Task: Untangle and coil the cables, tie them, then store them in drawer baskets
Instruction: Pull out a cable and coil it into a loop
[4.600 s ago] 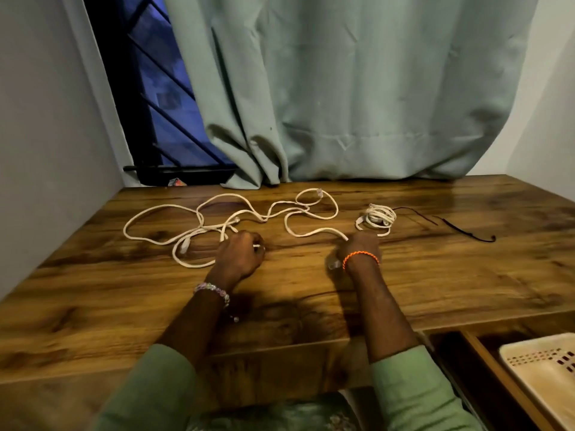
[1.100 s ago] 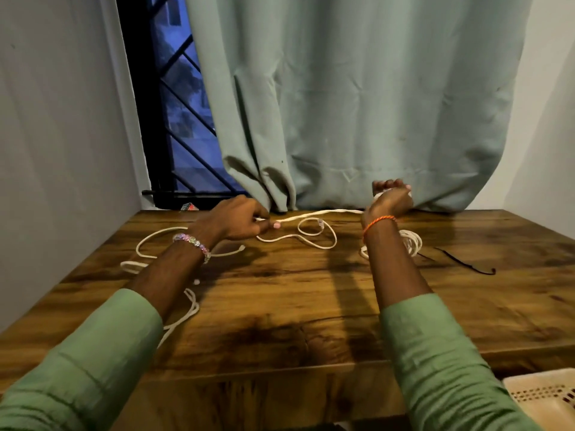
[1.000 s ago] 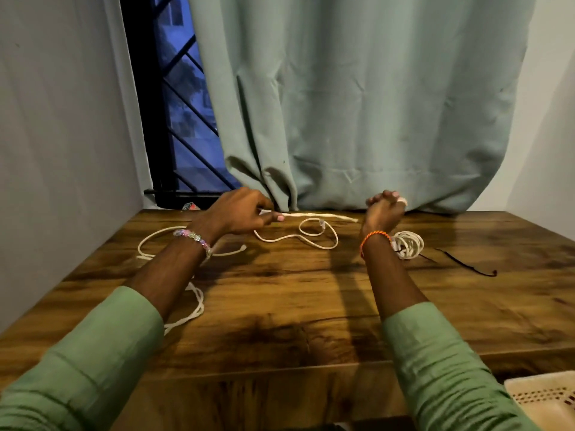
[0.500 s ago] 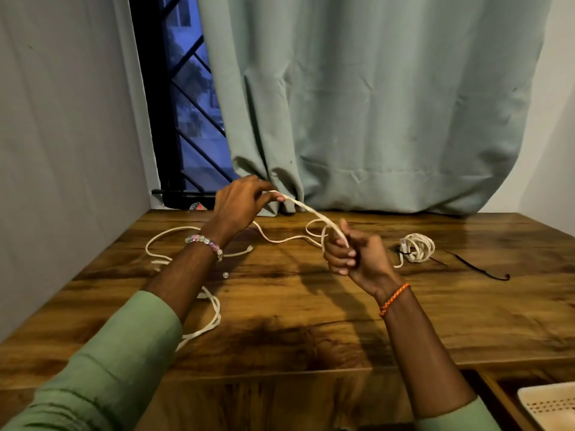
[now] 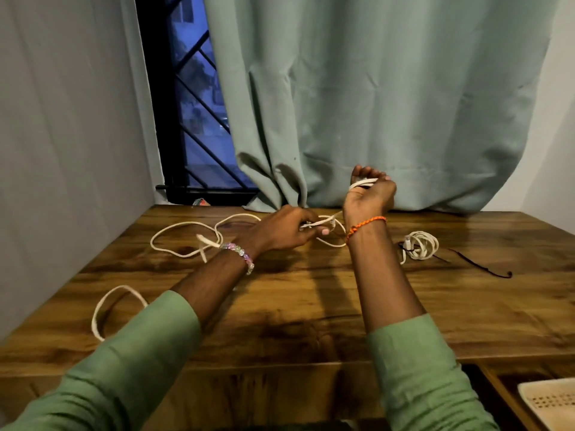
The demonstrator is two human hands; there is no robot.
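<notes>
A long white cable [image 5: 183, 227] lies in loose loops across the left half of the wooden table [image 5: 311, 300]. My right hand [image 5: 368, 194] is raised near the curtain, with the cable wound around its fingers and held there. A taut length runs down from it to my left hand [image 5: 286, 230], which pinches the cable just above the table. One more loop of the cable lies at the left table edge beside my sleeve. A small white cable, coiled into a bundle [image 5: 420, 245], sits on the table to the right.
A thin black tie [image 5: 480, 262] lies right of the coiled bundle. A cream perforated basket [image 5: 550, 402] shows in the open drawer at the bottom right. A pale green curtain [image 5: 373, 104] hangs behind the table, with a barred window [image 5: 193, 119] at the back left.
My right hand rose from in front of me up toward the curtain, carrying cable wrapped round it. My left hand dropped and moved right along the cable. Less loose cable lies on the table.
</notes>
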